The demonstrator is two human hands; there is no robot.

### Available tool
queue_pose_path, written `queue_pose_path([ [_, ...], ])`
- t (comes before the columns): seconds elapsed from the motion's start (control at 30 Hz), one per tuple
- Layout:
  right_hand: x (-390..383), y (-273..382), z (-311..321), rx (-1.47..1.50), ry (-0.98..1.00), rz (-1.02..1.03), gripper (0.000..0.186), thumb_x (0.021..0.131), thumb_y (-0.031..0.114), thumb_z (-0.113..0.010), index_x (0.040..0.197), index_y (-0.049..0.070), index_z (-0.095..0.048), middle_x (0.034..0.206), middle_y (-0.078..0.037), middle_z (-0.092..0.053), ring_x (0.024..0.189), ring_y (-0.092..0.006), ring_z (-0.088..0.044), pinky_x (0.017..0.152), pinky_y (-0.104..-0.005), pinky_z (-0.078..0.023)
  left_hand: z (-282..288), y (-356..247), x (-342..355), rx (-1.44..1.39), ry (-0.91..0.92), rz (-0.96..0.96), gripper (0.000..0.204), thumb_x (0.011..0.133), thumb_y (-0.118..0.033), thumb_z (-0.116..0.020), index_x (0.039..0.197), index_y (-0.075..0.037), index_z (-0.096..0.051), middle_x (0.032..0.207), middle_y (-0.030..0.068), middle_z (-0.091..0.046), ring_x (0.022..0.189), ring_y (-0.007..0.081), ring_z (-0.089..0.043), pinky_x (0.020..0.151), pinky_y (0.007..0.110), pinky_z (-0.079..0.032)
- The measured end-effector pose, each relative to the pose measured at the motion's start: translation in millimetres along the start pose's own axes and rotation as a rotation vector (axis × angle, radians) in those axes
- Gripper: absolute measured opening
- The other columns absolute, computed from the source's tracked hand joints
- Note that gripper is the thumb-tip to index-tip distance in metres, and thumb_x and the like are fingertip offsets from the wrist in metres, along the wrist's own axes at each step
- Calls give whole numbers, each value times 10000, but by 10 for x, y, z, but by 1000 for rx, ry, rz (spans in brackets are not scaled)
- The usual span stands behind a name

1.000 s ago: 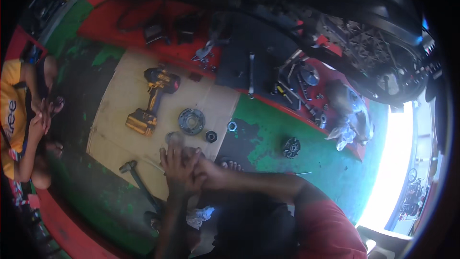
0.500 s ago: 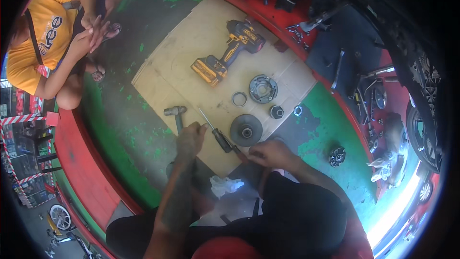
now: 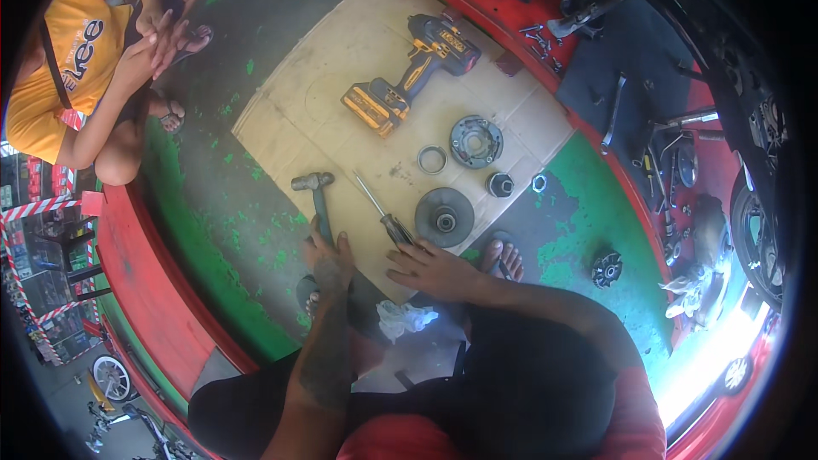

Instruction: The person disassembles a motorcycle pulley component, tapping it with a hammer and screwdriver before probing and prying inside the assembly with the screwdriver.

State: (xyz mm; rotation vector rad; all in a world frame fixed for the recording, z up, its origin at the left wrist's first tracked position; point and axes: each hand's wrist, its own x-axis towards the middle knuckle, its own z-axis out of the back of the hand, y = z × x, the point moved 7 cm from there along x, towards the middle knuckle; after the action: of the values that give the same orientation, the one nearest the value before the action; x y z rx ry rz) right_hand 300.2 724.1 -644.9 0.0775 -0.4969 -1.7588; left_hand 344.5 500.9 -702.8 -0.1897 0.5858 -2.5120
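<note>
My left hand point(image 3: 329, 264) is around the lower end of a hammer's handle. The hammer point(image 3: 313, 181) lies on the cardboard, its head pointing away from me. My right hand point(image 3: 436, 271) is spread with the palm down, fingertips at the dark handle of a screwdriver point(image 3: 375, 199); the shaft points away to the left. Just beyond this hand lies a round grey metal disc point(image 3: 444, 217) with a raised hub. Farther off are a metal ring point(image 3: 432, 159), a round drilled plate point(image 3: 475, 141) and a dark cylindrical part point(image 3: 500, 184).
A yellow and black cordless impact wrench point(image 3: 413, 72) lies on the cardboard sheet point(image 3: 298, 102). A nut point(image 3: 538, 183) and a finned round part point(image 3: 607, 268) rest to the right. Crumpled plastic point(image 3: 403, 320) is between my legs. Another person point(image 3: 94, 60) crouches at far left, hands clasped.
My left hand has drawn back toward the hammer handle's end. My right hand has opened flat and moved left over a reddish-brown handle, now hidden. The view has shifted slightly.
</note>
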Motion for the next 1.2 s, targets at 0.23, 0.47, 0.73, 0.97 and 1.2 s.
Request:
queue_pose_path([
  [0.23,454,-187,-303,-335,145,-60,323,931,187,-572,1241,95,-566,1308,-128,-584,1302,-303,-502,1142,-454,-369,10,332,68,-189,155,3,650,931,-121,-624,1518,-83,-348,1112,228,-640,822,396,-622,818,484,-525],
  [0.47,654,-245,142,-3,-48,42,286,943,170,-581,1211,72,-555,1214,-127,-631,1247,-291,-543,1120,-454,-391,388,215,352,-259,266,180,459,997,-172,-584,1424,-70,-450,829,105,-601,642,234,-559,616,357,-478],
  [0.73,130,-917,1614,833,-332,-514,397,945,126,-687,1301,87,-516,1187,-94,-642,1028,-259,-649,903,-395,-502,1054,-840,408,-691,381,461,269,1065,-211,-531,1283,-55,-558,701,-1,-498,572,88,-449,522,240,-362],
  [0.97,-213,-1098,1386,904,-391,-706,406,924,105,-724,1280,79,-532,1109,-100,-664,1003,-265,-654,867,-400,-503,1506,-1945,242,-444,554,-74,278,1081,-198,-512,1274,-5,-561,716,31,-543,592,129,-484,540,277,-375],
  [1.2,-200,-1121,1321,740,-268,-663,434,901,139,-752,1273,63,-543,1073,-140,-673,958,-308,-657,852,-421,-502,1598,-2383,28,-320,579,-277,365,1048,-97,-518,1393,23,-527,775,121,-619,628,217,-543,602,353,-442],
])
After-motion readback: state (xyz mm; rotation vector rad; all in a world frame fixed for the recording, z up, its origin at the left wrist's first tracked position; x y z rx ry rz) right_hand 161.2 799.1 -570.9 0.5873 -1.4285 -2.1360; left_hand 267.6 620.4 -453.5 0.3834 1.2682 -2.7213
